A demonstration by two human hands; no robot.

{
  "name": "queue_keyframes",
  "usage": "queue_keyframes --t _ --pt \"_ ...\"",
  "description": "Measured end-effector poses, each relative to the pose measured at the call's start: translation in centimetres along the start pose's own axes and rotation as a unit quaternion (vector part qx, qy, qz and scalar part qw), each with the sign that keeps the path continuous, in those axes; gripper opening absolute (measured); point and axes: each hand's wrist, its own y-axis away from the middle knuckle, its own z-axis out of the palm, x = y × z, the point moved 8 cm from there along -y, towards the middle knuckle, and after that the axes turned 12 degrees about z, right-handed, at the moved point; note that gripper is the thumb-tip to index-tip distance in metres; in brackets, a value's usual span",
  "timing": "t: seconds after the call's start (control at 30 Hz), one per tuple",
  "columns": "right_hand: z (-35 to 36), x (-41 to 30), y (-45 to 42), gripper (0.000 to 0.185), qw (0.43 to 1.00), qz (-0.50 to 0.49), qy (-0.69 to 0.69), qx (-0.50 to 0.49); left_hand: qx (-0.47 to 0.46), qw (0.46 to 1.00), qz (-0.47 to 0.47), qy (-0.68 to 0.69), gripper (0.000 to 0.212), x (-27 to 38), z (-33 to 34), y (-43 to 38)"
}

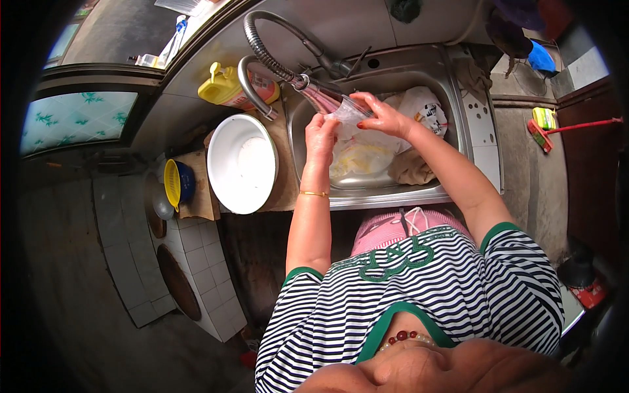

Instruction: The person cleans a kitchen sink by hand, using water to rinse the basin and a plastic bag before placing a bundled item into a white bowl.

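Under the pull-down spray head of the faucet, both hands are at a clear plastic bag above the stainless steel sink. My left hand pinches the bag's near left side. My right hand is on its right side, fingers partly spread and touching the plastic; some fingertips are hidden behind the film. Below them in the basin lie more wet plastic bags, a white bag with dark print and a brown cloth.
Left of the sink stand a white enamel basin, a yellow jug of detergent and a yellow colander with a blue one. A second curved spout arches near the jug. A brown rag hangs at the right ledge.
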Motion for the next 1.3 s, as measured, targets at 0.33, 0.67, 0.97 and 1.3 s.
queue_keyframes --t 0.33,0.67,0.97,1.3 --pt "0.8 9.6 -1.1 0.020 0.994 0.085 -0.010 0.061 0.010 0.982 0.029 0.189 0.010 2.5 -1.1 1.0" --pt "1.5 -3.3 -2.3 0.022 0.999 -0.023 0.031 -0.023 -0.151 0.986 0.016 0.065 0.053 2.7 1.6 1.9" --pt "0.4 -1.6 -0.8 0.048 1.000 0.001 -0.017 -0.004 -0.099 0.992 -0.036 -0.074 0.030 0.6 0.3 1.8" --pt "4.4 10.5 -1.0 0.053 0.974 0.167 0.149 0.028 0.013 0.987 0.011 0.157 0.020 2.4 -0.3 2.3"
